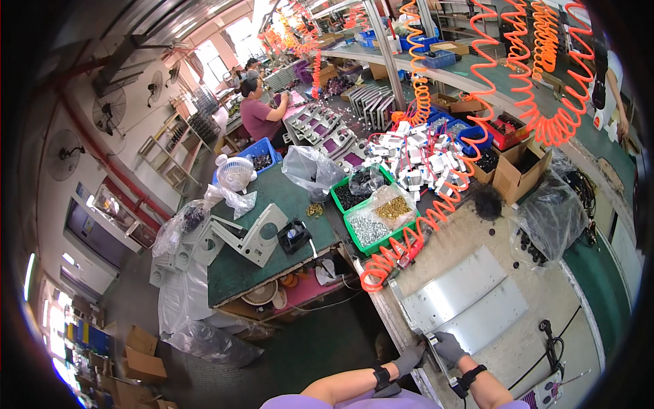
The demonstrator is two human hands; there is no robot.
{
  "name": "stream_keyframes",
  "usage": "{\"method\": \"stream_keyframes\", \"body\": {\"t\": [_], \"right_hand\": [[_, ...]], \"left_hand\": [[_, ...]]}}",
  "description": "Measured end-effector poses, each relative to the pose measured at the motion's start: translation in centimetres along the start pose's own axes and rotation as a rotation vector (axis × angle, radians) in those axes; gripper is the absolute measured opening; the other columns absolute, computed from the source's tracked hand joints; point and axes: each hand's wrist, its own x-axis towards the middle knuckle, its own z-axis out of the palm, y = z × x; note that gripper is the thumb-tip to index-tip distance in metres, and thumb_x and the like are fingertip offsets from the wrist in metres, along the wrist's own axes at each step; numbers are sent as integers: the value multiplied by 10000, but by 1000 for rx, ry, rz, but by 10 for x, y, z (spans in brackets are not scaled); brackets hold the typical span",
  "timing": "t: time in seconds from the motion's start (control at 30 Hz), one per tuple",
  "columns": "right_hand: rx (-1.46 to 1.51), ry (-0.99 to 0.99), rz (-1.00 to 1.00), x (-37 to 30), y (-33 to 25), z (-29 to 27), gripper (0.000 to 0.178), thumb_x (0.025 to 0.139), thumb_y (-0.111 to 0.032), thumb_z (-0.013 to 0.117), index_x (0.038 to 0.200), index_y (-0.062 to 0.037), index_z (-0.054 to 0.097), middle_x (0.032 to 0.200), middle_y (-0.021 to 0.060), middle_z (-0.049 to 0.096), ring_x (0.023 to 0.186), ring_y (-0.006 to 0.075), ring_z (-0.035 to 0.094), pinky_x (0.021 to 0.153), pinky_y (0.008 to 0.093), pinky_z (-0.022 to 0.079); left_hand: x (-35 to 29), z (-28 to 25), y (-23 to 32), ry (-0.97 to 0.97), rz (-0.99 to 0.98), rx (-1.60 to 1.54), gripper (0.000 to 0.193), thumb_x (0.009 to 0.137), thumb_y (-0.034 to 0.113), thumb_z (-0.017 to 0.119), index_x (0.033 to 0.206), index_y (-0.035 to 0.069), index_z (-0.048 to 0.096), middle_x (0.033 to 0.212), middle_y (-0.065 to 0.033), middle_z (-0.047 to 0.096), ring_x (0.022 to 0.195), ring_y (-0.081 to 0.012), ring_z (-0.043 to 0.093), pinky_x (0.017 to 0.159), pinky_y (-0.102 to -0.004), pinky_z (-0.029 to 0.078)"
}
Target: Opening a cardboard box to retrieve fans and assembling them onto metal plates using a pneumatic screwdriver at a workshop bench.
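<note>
At the near edge of the workbench (pixel 545 286), both my hands wear grey gloves. My right hand (pixel 449 349) is closed round the upper edge of a narrow silvery metal bracket (pixel 443 375), which stands tilted over the bench edge. My left hand (pixel 410 359) is closed at the bracket's left side, its fingertips partly hidden there. Just beyond my hands, two flat, slightly curved sheet metal panels (pixel 453 290) lie side by side. A red air screwdriver (pixel 411 255) on an orange coiled hose (pixel 381 273) rests beyond the panels.
Green bins (pixel 368 247) hold screws and small black parts. Behind them are piled white parts with red wires (pixel 415 160). A cardboard box (pixel 519 170) and plastic bag (pixel 552 211) stand right. Left, a green table (pixel 231 283) bears metal housings. A co-worker (pixel 261 116) sits farther off.
</note>
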Motion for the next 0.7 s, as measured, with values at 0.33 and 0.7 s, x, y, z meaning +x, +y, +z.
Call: {"method": "stream_keyframes", "body": {"t": [0.33, 0.7], "right_hand": [[159, 1, 140, -5, -2, -8, 374, 759, -291, 536, 989, -2, 597, 906, 150, 620, 813, 243, 585, 759, 331, 441], [1248, 28, 205, 30, -15, -50, 260, 808, -80, 479, 1040, 34, 511, 892, 68, 525, 778, 122, 512, 691, 226, 464]], "left_hand": [[-25, -21, 36, -270, -193, -146, 205, 868, 189, 408, 1023, 86, 493, 697, -34, 526, 523, -109, 456, 455, -219, 384], [-30, -97, 59, -485, -202, -816, 396, 791, 219, 577, 1101, 9, 449, 1105, -134, 457, 969, -250, 482, 862, -352, 410]]}}
